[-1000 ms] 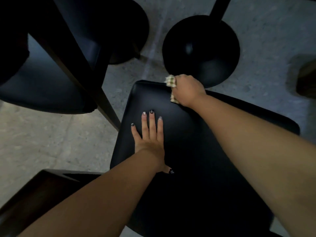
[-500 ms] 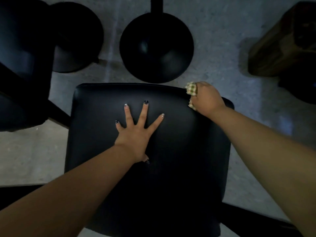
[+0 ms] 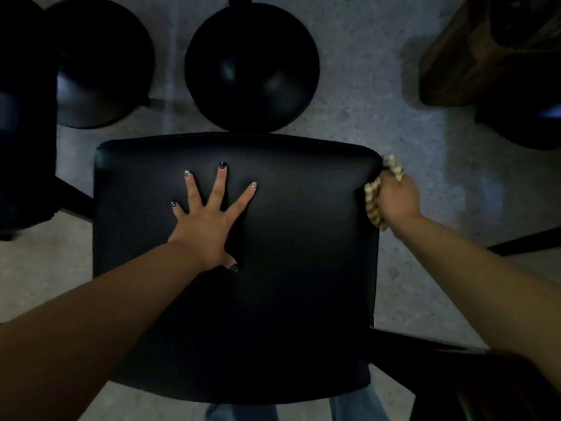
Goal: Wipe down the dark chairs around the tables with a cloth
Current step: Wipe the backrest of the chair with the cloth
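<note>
Mid-wipe: right hand (image 3: pixel 397 199) grips cloth (image 3: pixel 372 202) at chair seat (image 3: pixel 288 268) right edge, left hand (image 3: pixel 209 220) splayed flat bracing; other chairs likely left.

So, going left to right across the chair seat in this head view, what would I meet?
left hand pressed flat on the chair seat → cloth at the seat's right edge → right hand gripping it

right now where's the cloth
In the head view it is on the right, bunched in the right hand as the cloth presses against the chair seat at its right edge.
</note>
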Available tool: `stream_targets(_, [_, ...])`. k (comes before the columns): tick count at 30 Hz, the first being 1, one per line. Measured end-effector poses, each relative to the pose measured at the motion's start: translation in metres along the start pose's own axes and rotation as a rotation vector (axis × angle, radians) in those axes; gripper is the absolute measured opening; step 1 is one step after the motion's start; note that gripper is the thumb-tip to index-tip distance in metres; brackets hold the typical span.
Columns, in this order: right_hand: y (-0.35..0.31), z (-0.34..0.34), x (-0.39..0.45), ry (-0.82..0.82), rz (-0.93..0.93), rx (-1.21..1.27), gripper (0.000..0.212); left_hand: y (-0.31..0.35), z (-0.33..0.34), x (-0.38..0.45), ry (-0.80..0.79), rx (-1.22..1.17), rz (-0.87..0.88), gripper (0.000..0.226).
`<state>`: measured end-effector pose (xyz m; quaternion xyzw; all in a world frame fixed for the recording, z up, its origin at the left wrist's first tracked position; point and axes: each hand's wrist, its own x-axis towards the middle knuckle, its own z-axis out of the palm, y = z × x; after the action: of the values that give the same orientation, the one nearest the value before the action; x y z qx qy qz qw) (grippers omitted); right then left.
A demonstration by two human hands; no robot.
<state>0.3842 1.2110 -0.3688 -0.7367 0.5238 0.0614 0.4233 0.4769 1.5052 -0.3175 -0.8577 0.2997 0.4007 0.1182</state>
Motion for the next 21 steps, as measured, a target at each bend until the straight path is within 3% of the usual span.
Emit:
stream_targets(7, [0.075,-0.010,-0.073,-0.189,0.280,0.071,0.031,0.000,0.000,-0.002,0.004,-0.002,-0.001,0.143])
stream_targets(10, [0.086,-0.014,-0.085,-0.226,0.302,-0.054,0.036,0.003,-0.002,-0.003,0.003,0.006,-0.021,0.144])
stream_targets(14, [0.086,-0.023,-0.093,-0.408,0.300,-0.271,0.043,0.006,-0.003,-0.007,0.027,0.043,-0.053,0.145])
stream_targets(17, [0.084,-0.032,-0.098,-0.446,0.316,-0.295,0.049,0.009,-0.007,-0.013,-0.011,0.039,-0.057,0.142])
stream_targets(21, [0.068,-0.041,-0.093,-0.344,0.424,0.007,0.048,-0.003,-0.020,-0.024,-0.167,0.116,0.039,0.119])
